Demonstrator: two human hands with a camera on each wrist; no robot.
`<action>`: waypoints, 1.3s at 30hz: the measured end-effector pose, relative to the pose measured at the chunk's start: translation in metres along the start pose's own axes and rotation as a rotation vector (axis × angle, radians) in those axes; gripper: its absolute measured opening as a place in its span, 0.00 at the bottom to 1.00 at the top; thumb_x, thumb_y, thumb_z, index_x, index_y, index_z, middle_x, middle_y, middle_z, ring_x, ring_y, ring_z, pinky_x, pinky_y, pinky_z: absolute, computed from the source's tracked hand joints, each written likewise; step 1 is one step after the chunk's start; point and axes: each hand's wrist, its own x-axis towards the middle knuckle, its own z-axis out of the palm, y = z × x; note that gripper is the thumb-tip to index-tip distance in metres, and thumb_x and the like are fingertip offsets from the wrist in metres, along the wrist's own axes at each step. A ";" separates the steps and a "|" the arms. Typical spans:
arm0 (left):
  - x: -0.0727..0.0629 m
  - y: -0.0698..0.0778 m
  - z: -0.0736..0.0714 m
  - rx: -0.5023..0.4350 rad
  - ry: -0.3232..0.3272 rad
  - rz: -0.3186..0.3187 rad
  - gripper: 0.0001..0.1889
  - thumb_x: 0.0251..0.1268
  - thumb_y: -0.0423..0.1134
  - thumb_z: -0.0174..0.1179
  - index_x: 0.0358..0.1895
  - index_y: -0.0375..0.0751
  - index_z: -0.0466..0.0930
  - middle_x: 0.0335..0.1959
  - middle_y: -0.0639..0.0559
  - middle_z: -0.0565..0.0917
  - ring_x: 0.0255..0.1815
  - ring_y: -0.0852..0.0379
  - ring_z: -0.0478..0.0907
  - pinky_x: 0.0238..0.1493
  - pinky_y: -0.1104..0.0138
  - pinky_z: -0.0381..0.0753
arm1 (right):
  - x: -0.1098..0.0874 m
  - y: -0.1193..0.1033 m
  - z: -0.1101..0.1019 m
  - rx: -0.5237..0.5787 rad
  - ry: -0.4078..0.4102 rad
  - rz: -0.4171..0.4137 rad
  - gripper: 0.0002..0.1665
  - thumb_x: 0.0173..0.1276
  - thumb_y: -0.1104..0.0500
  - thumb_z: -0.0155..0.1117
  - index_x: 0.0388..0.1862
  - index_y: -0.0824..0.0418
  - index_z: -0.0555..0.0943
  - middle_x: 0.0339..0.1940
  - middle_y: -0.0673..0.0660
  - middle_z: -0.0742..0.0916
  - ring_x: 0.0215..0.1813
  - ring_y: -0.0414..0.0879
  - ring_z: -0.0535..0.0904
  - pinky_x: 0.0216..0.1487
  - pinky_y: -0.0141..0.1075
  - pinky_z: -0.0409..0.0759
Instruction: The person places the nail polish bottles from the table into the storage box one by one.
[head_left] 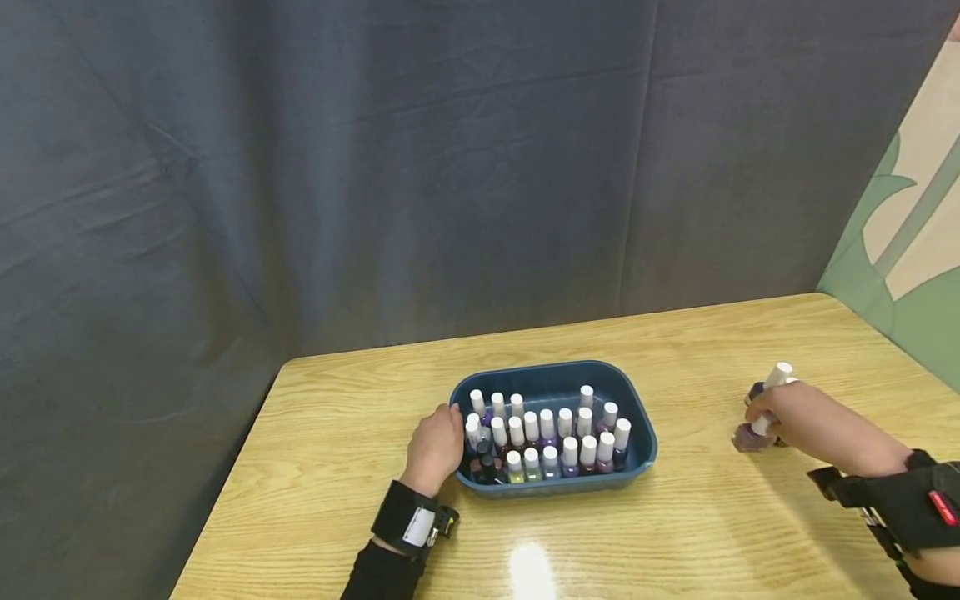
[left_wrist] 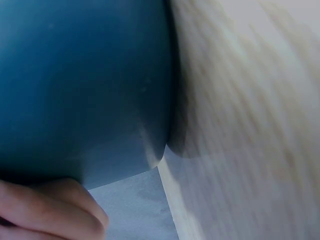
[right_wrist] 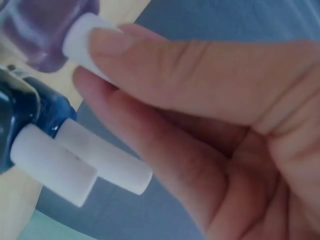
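Note:
On the left, my left hand (head_left: 437, 448) grips the rim of a blue plastic tub (head_left: 551, 379); in the left wrist view its curled fingers (left_wrist: 60, 210) lie against the tub's wall. Inside the tub stand several white-capped nail polish bottles (head_left: 570, 460) in purple, dark and pale shades, with a few black-capped ones at the front left. Out to the right, my right hand (head_left: 825, 423) pinches the white cap of a purple nail polish bottle (right_wrist: 42, 30) between thumb and fingers. Beside it are two dark blue nail polish bottles (right_wrist: 50, 107) with white caps.
The tub stands mid-way along a wooden table (head_left: 352, 417). A dark grey curtain (head_left: 450, 183) hangs behind the far edge, and a green and cream patterned wall (head_left: 915, 217) borders the right side. Inside the tub, some floor shows behind the bottles.

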 end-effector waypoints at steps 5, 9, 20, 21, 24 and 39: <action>0.000 0.001 -0.001 0.009 0.008 0.003 0.20 0.72 0.42 0.39 0.36 0.29 0.76 0.29 0.36 0.82 0.31 0.42 0.81 0.24 0.57 0.74 | -0.001 -0.011 -0.007 -0.085 0.146 -0.066 0.11 0.49 0.73 0.66 0.29 0.60 0.83 0.28 0.50 0.84 0.27 0.41 0.78 0.27 0.31 0.73; -0.001 0.001 -0.001 0.006 0.006 0.005 0.20 0.72 0.41 0.39 0.36 0.29 0.76 0.29 0.36 0.82 0.31 0.42 0.81 0.24 0.57 0.74 | 0.003 -0.025 -0.017 -0.127 0.242 -0.102 0.11 0.46 0.71 0.69 0.29 0.60 0.82 0.28 0.51 0.85 0.28 0.42 0.80 0.27 0.33 0.75; 0.000 0.000 0.000 0.006 0.007 0.011 0.20 0.72 0.41 0.39 0.36 0.29 0.76 0.30 0.36 0.82 0.32 0.41 0.81 0.26 0.55 0.75 | 0.052 -0.083 -0.051 0.026 0.199 -0.271 0.12 0.49 0.70 0.70 0.32 0.56 0.85 0.31 0.46 0.86 0.34 0.39 0.83 0.38 0.35 0.81; -0.001 0.000 0.000 0.004 0.006 0.009 0.20 0.72 0.42 0.39 0.36 0.29 0.76 0.30 0.35 0.82 0.32 0.41 0.81 0.26 0.55 0.75 | 0.058 -0.089 -0.054 0.020 0.197 -0.291 0.12 0.48 0.70 0.70 0.32 0.57 0.85 0.30 0.47 0.86 0.34 0.39 0.83 0.38 0.36 0.81; -0.001 0.001 -0.001 0.000 -0.002 0.002 0.20 0.72 0.42 0.38 0.37 0.29 0.77 0.30 0.35 0.82 0.33 0.41 0.81 0.26 0.55 0.75 | 0.073 -0.105 -0.060 0.016 0.169 -0.344 0.13 0.48 0.72 0.69 0.33 0.59 0.85 0.31 0.48 0.87 0.34 0.40 0.83 0.39 0.36 0.81; -0.002 0.003 0.002 -0.010 -0.007 -0.008 0.20 0.72 0.42 0.39 0.37 0.29 0.76 0.28 0.37 0.81 0.28 0.45 0.80 0.23 0.59 0.74 | 0.128 -0.142 -0.033 -0.029 0.009 -0.543 0.14 0.51 0.73 0.67 0.36 0.59 0.85 0.35 0.52 0.87 0.38 0.43 0.83 0.42 0.37 0.80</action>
